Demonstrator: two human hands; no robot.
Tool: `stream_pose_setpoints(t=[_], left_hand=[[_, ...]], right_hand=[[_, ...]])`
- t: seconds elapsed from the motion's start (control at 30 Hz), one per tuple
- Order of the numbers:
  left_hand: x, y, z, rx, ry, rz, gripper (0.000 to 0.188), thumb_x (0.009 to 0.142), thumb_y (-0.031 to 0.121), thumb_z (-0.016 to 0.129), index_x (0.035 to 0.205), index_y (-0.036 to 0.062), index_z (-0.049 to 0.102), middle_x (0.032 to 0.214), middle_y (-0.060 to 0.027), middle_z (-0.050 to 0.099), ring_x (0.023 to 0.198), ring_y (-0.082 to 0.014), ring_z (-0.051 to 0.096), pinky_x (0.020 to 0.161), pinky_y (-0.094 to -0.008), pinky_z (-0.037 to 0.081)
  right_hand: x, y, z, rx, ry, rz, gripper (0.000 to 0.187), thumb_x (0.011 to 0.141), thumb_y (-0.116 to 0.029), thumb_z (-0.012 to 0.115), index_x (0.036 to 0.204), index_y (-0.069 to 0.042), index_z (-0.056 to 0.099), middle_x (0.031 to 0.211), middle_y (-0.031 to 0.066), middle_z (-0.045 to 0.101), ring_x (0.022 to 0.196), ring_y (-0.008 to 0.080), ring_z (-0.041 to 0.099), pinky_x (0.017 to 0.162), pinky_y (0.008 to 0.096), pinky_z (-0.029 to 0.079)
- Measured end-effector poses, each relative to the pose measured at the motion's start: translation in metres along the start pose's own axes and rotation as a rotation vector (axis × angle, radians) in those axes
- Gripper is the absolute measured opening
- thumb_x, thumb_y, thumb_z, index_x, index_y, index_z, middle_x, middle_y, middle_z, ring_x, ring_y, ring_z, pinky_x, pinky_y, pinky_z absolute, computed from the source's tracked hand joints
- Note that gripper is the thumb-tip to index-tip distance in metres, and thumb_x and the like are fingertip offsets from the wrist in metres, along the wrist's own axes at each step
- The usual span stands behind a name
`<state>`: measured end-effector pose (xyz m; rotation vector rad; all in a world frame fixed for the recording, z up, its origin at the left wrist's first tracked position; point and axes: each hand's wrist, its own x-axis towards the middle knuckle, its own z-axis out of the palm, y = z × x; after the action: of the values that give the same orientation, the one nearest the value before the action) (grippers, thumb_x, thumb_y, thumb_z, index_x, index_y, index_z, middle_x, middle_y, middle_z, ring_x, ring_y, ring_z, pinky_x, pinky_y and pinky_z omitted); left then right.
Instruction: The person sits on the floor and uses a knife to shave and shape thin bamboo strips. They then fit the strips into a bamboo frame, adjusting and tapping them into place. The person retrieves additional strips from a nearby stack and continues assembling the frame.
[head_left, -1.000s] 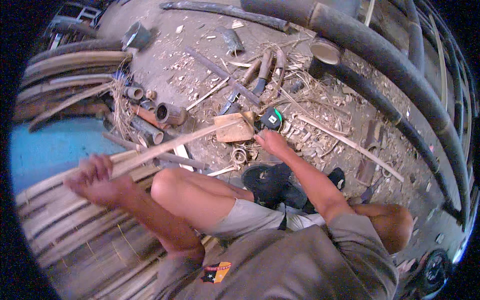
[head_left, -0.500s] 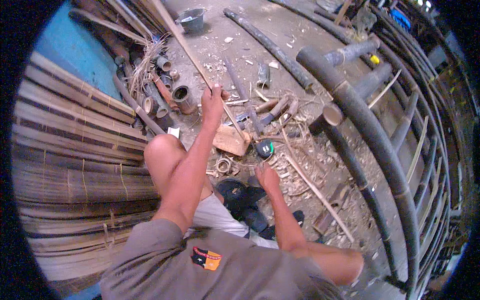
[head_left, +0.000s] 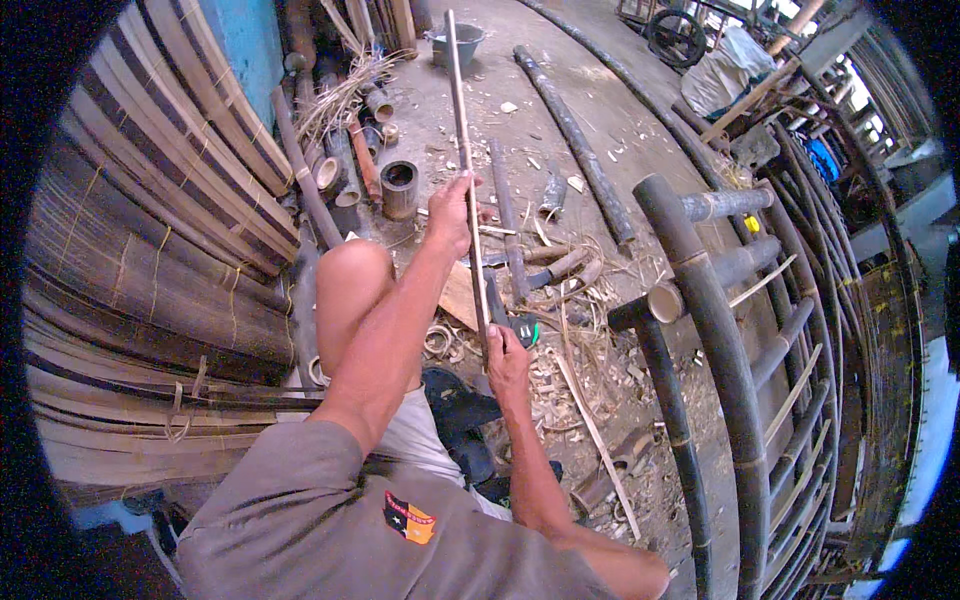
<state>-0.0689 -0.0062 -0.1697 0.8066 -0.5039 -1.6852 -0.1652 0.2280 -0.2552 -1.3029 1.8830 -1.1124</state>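
Observation:
A long, thin bamboo strip [head_left: 459, 110] stands almost upright in front of me, its top reaching toward the grey bucket. My left hand [head_left: 452, 215] is closed around its middle. Lower down, my right hand [head_left: 508, 362] grips it near the bottom end, thumb on top. Just past my right fingers is a black and green tape measure [head_left: 524, 330] on the ground. A pale wooden block [head_left: 459, 296] lies partly hidden behind the strip and my left forearm. Beside it rests a cut bamboo ring [head_left: 437, 340].
Dark bamboo frames [head_left: 700, 300] stand at the right. Slatted bamboo panels [head_left: 150, 270] lean along the left. Short bamboo tubes [head_left: 399, 190], a bucket [head_left: 462, 50] and a long pole [head_left: 575, 145] lie farther off. Shavings [head_left: 570, 400] cover the ground near my right hand.
The strip has swung from a leftward slant to nearly upright. My right hand has risen and taken hold of its lower end. My head view has turned somewhat.

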Motion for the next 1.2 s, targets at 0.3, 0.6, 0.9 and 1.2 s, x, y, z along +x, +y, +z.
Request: stream_pose_setpoints(t=[0.3, 0.6, 0.9, 1.2], left_hand=[[-0.006, 0.004, -0.002, -0.065, -0.028, -0.004, 0.025, 0.1, 0.023, 0.059, 0.109, 0.001, 0.064, 0.073, -0.0041, 0.057, 0.061, -0.0151, 0.06, 0.056, -0.0352, 0.061], [-0.007, -0.001, -0.002, 0.107, -0.101, -0.028, 0.024, 0.098, 0.025, 0.062, 0.106, 0.0023, 0.067, 0.086, -0.0085, 0.07, 0.069, -0.0148, 0.066, 0.058, -0.0306, 0.058], [-0.018, -0.006, 0.002, 0.242, -0.136, -0.052, 0.025, 0.097, 0.03, 0.063, 0.101, 0.006, 0.069, 0.084, -0.0038, 0.071, 0.07, -0.0116, 0.066, 0.061, -0.0279, 0.054], [-0.028, -0.009, 0.007, 0.307, -0.161, -0.1, 0.023, 0.097, 0.03, 0.064, 0.1, 0.0077, 0.07, 0.085, -0.0028, 0.072, 0.07, -0.0116, 0.066, 0.057, -0.0288, 0.052]], right_hand=[[-0.004, -0.022, 0.013, 0.484, -0.027, 0.18, 0.035, 0.103, -0.034, 0.055, 0.088, -0.003, 0.062, 0.068, 0.0009, 0.055, 0.055, 0.009, 0.054, 0.05, 0.026, 0.045], [-0.004, -0.023, 0.003, 0.548, -0.014, 0.261, 0.033, 0.103, -0.031, 0.056, 0.084, -0.004, 0.059, 0.065, 0.001, 0.054, 0.052, 0.0102, 0.051, 0.048, 0.0274, 0.044], [-0.007, -0.03, -0.001, 0.585, 0.018, 0.26, 0.031, 0.103, -0.03, 0.055, 0.085, -0.005, 0.058, 0.065, 0.0011, 0.055, 0.052, 0.0101, 0.052, 0.045, 0.0271, 0.043], [-0.003, -0.017, 0.002, 0.574, 0.041, 0.241, 0.032, 0.103, -0.031, 0.056, 0.088, -0.003, 0.061, 0.065, 0.0014, 0.055, 0.049, 0.01, 0.052, 0.046, 0.0267, 0.042]])
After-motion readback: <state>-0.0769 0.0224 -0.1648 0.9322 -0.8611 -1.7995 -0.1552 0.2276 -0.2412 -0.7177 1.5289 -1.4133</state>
